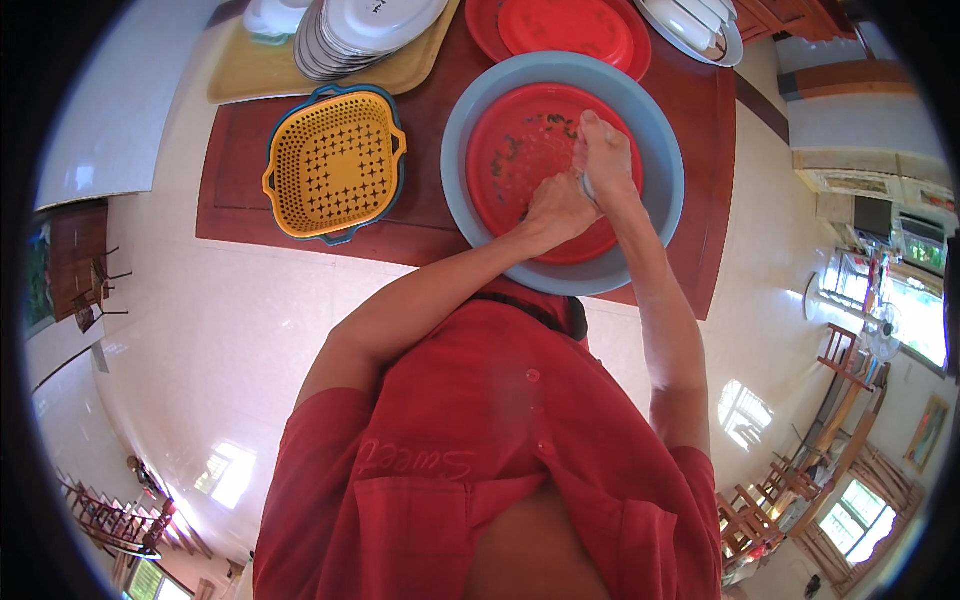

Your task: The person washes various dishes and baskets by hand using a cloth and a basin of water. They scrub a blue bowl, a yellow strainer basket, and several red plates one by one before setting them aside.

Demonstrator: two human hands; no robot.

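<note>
In front of me a light-blue plastic basin [462, 97] holds a round red tray [517, 124] with a dark leaf-like pattern. Both my hands are closed together above the tray's right half. My left hand [564, 204] is the lower one, its fist against the heel of my right. My right hand [604, 154] is also in a fist, pointing away from me. Between them shows a sliver of something pale, apparently a cloth [588, 186]; my fingers hide most of it.
Left of the basin, a yellow perforated plastic basket [341, 169] is nested in a blue one [341, 238]. Behind them, a tan tray [247, 81] carries stacked white plates [375, 26]. More red trays [566, 30] and a white bowl of dishes [694, 34] are at the reddish-brown table's [705, 187] far side.
</note>
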